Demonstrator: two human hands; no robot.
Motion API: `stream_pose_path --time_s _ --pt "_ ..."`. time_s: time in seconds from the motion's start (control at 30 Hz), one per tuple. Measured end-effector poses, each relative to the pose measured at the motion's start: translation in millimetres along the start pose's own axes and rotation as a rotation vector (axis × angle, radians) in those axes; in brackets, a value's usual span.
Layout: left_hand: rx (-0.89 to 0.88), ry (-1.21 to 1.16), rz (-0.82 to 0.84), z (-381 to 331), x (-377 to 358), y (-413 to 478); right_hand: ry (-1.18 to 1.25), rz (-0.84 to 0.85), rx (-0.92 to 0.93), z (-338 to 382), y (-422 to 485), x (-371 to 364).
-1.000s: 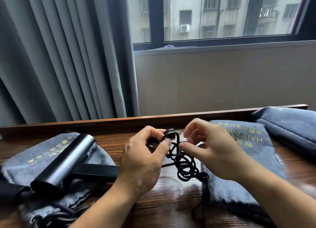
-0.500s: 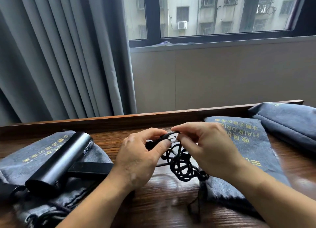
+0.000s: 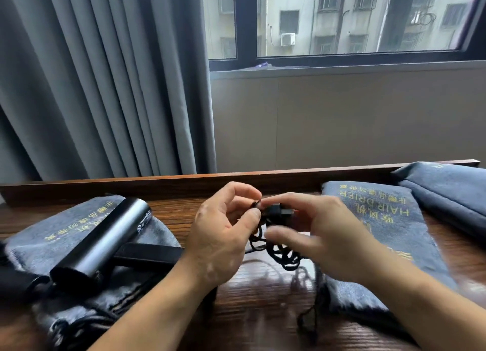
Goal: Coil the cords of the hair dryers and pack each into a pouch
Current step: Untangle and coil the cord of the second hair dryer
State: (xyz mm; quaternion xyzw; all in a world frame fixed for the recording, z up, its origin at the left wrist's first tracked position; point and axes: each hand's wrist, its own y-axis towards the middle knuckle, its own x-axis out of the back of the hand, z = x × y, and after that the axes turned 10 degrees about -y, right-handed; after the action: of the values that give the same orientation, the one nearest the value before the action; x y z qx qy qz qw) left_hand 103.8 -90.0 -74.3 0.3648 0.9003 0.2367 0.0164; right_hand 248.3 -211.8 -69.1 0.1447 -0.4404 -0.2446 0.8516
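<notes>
A dark grey hair dryer [image 3: 102, 240] lies on a grey pouch [image 3: 52, 235] at the left of the wooden table, its black handle pointing right toward my hands. Its black cord [image 3: 281, 253] hangs in tangled loops between my hands above the table's middle. My left hand [image 3: 221, 237] pinches the cord near its top with thumb and forefinger. My right hand [image 3: 320, 235] holds the black plug [image 3: 278, 210] in its fingertips, close against the left hand; its thumb is blurred. A second grey pouch [image 3: 381, 219] with gold "HAIR DRIER" lettering lies flat under my right wrist.
A third grey pouch [image 3: 447, 190], filled out, lies at the far right. A raised wooden ledge [image 3: 157, 186] runs along the table's back edge. Grey curtains [image 3: 92, 82] hang behind on the left, a window [image 3: 342, 19] on the right. Another black object [image 3: 13, 285] sits at the left edge.
My right hand moved in to the left hand and took the plug, which now points right. The cord bundle shifted slightly right; my right thumb is moving.
</notes>
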Motion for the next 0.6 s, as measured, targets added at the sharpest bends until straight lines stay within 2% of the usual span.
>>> stream_pose_path --time_s 0.03,0.1,0.23,0.3,0.43,0.6 --pt "-0.006 0.008 -0.019 1 -1 1 -0.09 -0.098 0.02 1 1 -3" --pt "-0.036 0.075 -0.044 3 1 3 -0.055 -0.199 0.014 2 4 -3" --pt "-0.033 0.129 0.048 5 2 5 0.477 -0.105 -0.08 1 7 4" --pt "0.008 0.197 0.104 9 1 6 0.644 -0.093 -0.138 0 7 7" --pt "0.014 0.198 0.087 7 -1 8 0.734 -0.25 -0.236 -1 9 24" --pt "-0.035 0.049 0.038 0 -8 5 0.762 -0.435 -0.408 -8 11 41"
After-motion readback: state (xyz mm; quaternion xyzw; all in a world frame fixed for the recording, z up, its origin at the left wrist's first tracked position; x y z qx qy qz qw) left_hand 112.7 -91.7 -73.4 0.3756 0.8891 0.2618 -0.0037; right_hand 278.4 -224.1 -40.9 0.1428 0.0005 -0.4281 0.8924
